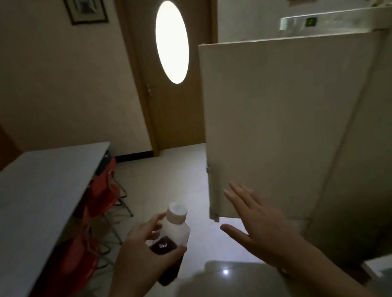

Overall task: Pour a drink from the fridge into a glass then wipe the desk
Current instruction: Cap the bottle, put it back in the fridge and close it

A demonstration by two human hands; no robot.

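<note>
Already out of the fridge [285, 126], the bottle [172, 239] is held in the left hand [143, 254], low over the floor [168, 176] between the counter [32, 196] and the fridge door. Its long axis is tilted, the white cap [177, 210] up and away, the dark drink low in the body. The left fingers [153, 222] are wrapped round its middle, thumb on the near side. The right hand [254, 217] is empty, fingers spread wide, its fingertips at or just short of the lower edge of the half-open door; contact cannot be told. That hand is judged the one to shut the door. The counter lies to the left, nearer the bottle hand; no glass is seen on it.
</note>
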